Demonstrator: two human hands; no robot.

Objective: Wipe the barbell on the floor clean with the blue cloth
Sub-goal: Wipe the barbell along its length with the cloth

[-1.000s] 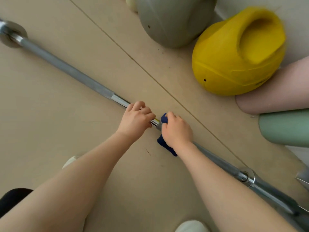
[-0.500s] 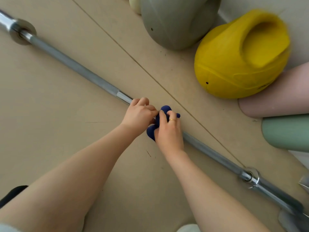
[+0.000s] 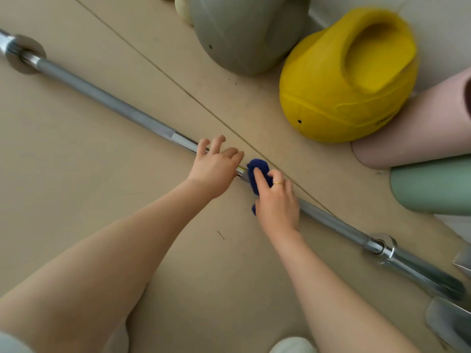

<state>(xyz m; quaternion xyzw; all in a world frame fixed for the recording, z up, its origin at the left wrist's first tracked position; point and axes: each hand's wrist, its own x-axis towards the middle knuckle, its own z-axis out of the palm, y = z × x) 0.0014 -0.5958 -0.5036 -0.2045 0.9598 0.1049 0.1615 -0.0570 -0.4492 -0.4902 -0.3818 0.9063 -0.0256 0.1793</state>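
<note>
The right hand (image 3: 276, 202) clamps the blue cloth (image 3: 258, 173) against the barbell (image 3: 107, 101), which lies diagonally on the floor (image 3: 76, 187). Just beside it, the left hand (image 3: 215, 165) rests on the shaft, fingers spread apart.

Glossy metal barbell (image 3: 102, 96), soft blue cloth (image 3: 258, 171).

The long steel barbell (image 3: 107, 101) lies flat on the floor, running diagonally from upper left to lower right, and the dark blue cloth (image 3: 257, 171) is bunched around its shaft near the middle.
</note>
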